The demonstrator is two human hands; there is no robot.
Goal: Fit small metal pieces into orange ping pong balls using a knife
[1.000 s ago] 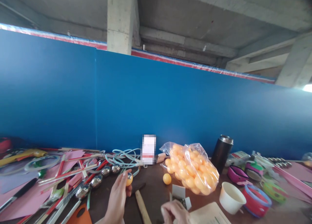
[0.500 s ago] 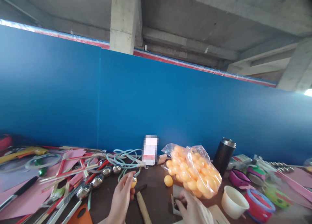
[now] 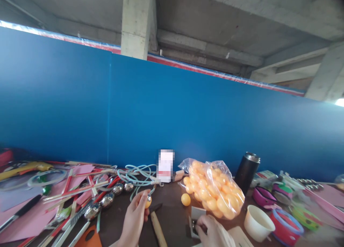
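Note:
My left hand (image 3: pixel 134 218) pinches an orange ball (image 3: pixel 147 204) that is partly covered with shiny silver on its upper side. The fingers hide much of the ball. To the right, my right hand (image 3: pixel 212 231) reaches into a small white box (image 3: pixel 198 212), fingers and thumb pressed together. Small dark, shiny pieces (image 3: pixel 194 223) lie in the box beside the fingertips. What the fingers hold, if anything, is hidden. A single loose orange ball (image 3: pixel 185 199) rests on the table just beyond the box. Behind the right hand lies a clear bag of orange balls (image 3: pixel 215 189).
A hammer (image 3: pixel 158 231) lies between my hands. Silver balls (image 3: pixel 107 199), sticks and pink paper crowd the left. Pale blue cord (image 3: pixel 139 175) lies near a phone-like object (image 3: pixel 165 166). Right are a black bottle (image 3: pixel 246 171), white cup (image 3: pixel 258 223) and small pouches (image 3: pixel 286 225). A blue partition (image 3: pixel 172 110) stands behind.
My right hand has shifted slightly right, showing more of the small box and the shiny pieces. My left hand still holds the ball in nearly the same place.

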